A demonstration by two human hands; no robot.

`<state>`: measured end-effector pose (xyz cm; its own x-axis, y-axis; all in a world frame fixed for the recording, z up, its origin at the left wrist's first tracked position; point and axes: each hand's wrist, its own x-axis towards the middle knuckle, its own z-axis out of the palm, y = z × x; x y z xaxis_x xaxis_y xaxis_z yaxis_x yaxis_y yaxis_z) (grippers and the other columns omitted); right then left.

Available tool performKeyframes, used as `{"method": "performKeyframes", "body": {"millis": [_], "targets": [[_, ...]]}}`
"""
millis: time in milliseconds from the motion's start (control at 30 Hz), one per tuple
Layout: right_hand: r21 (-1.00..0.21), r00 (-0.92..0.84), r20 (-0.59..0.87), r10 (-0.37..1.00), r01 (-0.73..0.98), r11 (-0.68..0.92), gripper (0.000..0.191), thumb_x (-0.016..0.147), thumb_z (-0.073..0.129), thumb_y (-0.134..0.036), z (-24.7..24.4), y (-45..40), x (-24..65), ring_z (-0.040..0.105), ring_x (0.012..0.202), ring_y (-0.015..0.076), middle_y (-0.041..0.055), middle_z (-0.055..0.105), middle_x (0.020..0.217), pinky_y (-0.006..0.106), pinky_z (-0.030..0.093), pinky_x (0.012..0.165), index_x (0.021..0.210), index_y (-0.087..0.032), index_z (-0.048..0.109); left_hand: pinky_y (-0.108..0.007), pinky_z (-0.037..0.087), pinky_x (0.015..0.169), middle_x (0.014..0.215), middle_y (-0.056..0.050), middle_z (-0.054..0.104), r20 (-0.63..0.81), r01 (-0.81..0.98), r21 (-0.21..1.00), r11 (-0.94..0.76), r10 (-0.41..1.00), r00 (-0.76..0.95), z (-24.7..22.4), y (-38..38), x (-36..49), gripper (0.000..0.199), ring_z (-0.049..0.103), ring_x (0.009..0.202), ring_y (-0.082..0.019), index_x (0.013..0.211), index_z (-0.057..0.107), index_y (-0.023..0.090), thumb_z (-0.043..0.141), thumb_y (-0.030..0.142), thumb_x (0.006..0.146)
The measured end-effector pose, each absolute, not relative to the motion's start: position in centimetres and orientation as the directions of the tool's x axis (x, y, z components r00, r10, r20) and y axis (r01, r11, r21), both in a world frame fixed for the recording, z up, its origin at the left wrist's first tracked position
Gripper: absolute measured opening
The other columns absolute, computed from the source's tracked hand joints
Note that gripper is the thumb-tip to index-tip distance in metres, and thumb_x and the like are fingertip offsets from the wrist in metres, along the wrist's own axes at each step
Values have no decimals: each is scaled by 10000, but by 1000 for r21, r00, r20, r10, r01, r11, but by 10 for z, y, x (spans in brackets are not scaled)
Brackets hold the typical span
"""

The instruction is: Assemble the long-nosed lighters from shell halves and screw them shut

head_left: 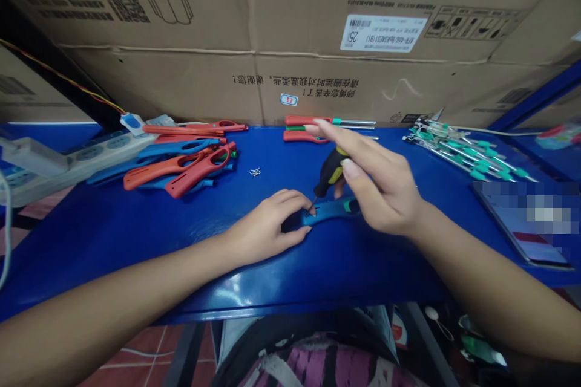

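A blue lighter-like handle (324, 211) with a green part lies on the blue table in front of me. My left hand (279, 221) grips its left end between thumb and fingers. In my right hand (381, 184) is a black and yellow screwdriver (330, 172), held by thumb and fingers and tilted, its shaft pointing down at the left end of the handle. The screwdriver's tip is close to my left fingertips; its exact contact is too small to make out.
Several red and blue handles (200, 163) are piled left, beside a power strip (100, 154). Small screws (255, 172) lie mid-table. Red pieces with metal rods (306, 121) sit at the back. Rods with green parts (476, 151) and a tablet-like device (521, 224) are right. Cardboard (290, 24) stands behind.
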<state>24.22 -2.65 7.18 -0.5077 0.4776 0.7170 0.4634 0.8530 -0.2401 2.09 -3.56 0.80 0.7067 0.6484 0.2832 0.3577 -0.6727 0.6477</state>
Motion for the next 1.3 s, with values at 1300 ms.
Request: {"method": "performKeyframes", "body": {"millis": [1300], "targets": [[-257, -482, 744, 463, 433, 864, 421, 991, 562, -293, 65, -22, 239, 706, 914, 184, 92, 685, 1268, 319, 603, 775, 1404, -216, 551, -327, 470, 1012, 1127, -42, 646, 285, 358, 647, -673, 649, 705, 7, -36, 20, 179, 594, 1115, -187, 1095, 604, 188, 648, 175, 921]]}}
